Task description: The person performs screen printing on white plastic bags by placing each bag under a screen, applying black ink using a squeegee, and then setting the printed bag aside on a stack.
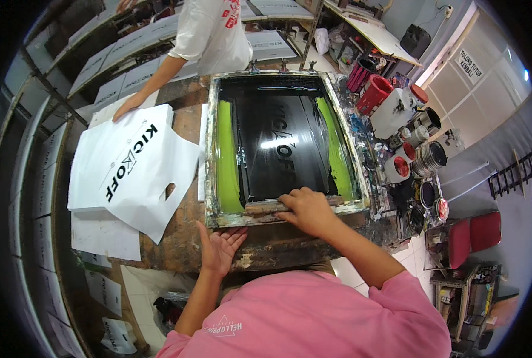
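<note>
And here at the frame, the right hand has the squeegee pinched, fingers over the far side of its bar, thumb along the near side. The bar sits right down at the near end of the mesh, so this looks like the finish of an ink pull. The grip is right of the bar's middle; a bare stretch of wood runs out to the left, and the black ink spreads away on the far side, green strips flanking it left and right.

Over to the left hand: palm up, fingers spread loosely, holding nothing, right at the frame's near left edge; whether the fingertips touch it, I cannot tell. The next move, I'd judge, calls for that hand to take the near edge and raise it, squeegee kept steady so it doesn't slide. Far left, a co-worker's hand rests on the stacked bags, left of the frame on the table
</note>
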Available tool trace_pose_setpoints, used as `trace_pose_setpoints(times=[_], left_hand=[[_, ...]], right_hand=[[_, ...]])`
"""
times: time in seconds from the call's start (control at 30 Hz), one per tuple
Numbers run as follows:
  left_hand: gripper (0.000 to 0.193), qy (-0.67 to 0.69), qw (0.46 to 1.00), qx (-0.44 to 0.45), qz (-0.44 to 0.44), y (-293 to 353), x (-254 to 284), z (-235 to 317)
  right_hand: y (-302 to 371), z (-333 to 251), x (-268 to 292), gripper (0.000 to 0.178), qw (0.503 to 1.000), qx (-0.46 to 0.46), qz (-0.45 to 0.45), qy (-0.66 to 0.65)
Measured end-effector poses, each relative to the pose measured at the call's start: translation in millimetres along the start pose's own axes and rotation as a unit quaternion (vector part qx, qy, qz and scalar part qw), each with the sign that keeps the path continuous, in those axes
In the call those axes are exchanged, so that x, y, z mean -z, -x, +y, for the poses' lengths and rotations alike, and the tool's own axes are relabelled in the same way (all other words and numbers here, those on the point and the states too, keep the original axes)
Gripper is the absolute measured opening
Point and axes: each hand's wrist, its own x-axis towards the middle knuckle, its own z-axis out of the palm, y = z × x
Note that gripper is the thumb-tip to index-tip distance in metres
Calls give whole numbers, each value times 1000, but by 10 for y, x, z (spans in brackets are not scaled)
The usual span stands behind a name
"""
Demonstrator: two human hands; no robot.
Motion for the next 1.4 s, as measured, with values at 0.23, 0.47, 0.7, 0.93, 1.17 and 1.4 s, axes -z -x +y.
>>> trace_pose_setpoints(times=[0.23, 0.47, 0.7, 0.93, 1.17, 1.4], left_hand=[[113, -37, 998, -33, -27, -44, 289, -197], [111, 6, 997, -35, -65, -35, 393, -225], [117, 2, 995, -48, -92, -6, 327, -141], [114, 14, 985, -70, -157, -103, 366, -172], [103, 48, 968, -73, -235, -133, 478, -215], [107, -16, 916, -156, -368, 79, -74, 380]], right_hand=[[-539, 431, -309, 39, 996, 53, 75, 21], [-2017, 1304, -475, 33, 987, 61, 137, 54], [-3078, 1805, -350, 44, 985, 57, 135, 94], [-2239, 1254, 266, 53, 998, 37, -50, 2], [-274, 155, 436, 41, 997, -13, -68, -30], [-160, -298, 896, 37, 964, 40, 215, 152]])
